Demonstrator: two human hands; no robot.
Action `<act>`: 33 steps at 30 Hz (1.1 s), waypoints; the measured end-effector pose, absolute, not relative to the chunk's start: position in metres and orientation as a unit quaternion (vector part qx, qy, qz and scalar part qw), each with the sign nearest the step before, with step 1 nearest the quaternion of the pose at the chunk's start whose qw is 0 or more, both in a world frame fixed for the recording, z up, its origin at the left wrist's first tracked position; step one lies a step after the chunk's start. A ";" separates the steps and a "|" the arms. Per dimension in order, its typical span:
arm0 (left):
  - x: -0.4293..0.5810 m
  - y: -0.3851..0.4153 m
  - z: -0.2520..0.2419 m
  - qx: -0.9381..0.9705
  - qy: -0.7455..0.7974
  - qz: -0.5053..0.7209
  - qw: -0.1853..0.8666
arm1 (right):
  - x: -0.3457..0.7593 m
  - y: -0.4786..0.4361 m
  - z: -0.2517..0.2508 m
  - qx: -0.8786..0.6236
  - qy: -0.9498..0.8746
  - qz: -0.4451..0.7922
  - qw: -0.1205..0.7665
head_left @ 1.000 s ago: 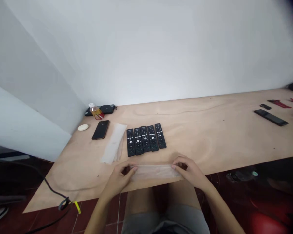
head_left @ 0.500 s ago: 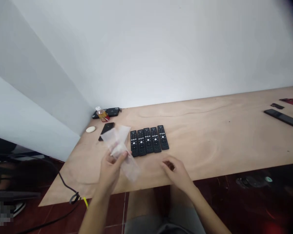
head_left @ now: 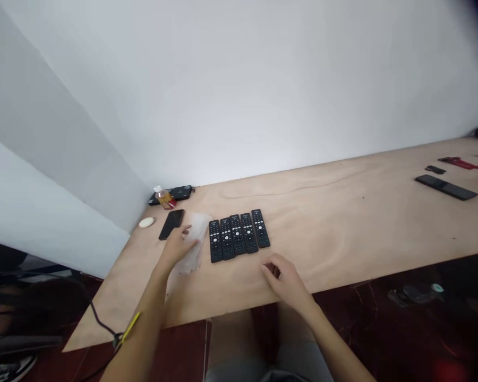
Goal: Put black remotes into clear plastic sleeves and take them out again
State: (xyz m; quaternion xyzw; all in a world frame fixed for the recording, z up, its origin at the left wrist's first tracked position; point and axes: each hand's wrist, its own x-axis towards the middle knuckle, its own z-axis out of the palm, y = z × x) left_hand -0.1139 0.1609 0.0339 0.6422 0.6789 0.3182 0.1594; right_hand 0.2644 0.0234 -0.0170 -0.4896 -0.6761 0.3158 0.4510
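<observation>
Several black remote controls [head_left: 237, 244] lie side by side in a row on the wooden table [head_left: 322, 223], buttons facing up. Left of the row, thin translucent plastic bags [head_left: 199, 227] lie flat, partly beneath my left hand [head_left: 177, 246]. Its fingers are spread, with the fingertips at the bags. My right hand [head_left: 284, 277] rests near the front edge, just below the right end of the row. Its fingers are loosely curled toward the thumb, and nothing shows in them.
A black phone [head_left: 171, 224], a white round object [head_left: 146, 222], a small bottle [head_left: 164, 198] and black boxes [head_left: 182, 192] are at the left. Far right lie a long black device [head_left: 446, 187], a small black item [head_left: 435, 170] and a red item [head_left: 460, 163]. A cable [head_left: 99, 319] hangs by the left corner.
My left hand has moved left, set the plastic bags down beside the remote controls and let go of them. My right hand keeps about the same place and pose.
</observation>
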 end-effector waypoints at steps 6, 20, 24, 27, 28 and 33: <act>-0.110 0.125 0.038 0.651 0.671 0.352 0.045 | 0.258 0.022 -0.020 -0.491 -0.712 0.270 0.424; -0.055 0.023 -0.004 0.699 0.543 0.458 -0.075 | 0.146 0.044 -0.002 -0.374 -0.886 0.098 0.254; -0.055 0.022 0.002 0.743 0.518 0.423 -0.019 | 0.192 0.009 0.001 -0.352 -0.881 0.172 0.266; -0.050 0.022 0.007 0.817 0.462 0.340 0.061 | 0.236 -0.006 0.008 -0.336 -0.874 0.238 0.258; -0.048 0.022 0.008 0.837 0.439 0.314 0.088 | 0.250 -0.007 0.010 -0.336 -0.869 0.255 0.259; -0.030 0.020 0.003 0.855 0.407 0.290 0.135 | 0.303 0.003 0.010 -0.358 -0.827 0.310 0.303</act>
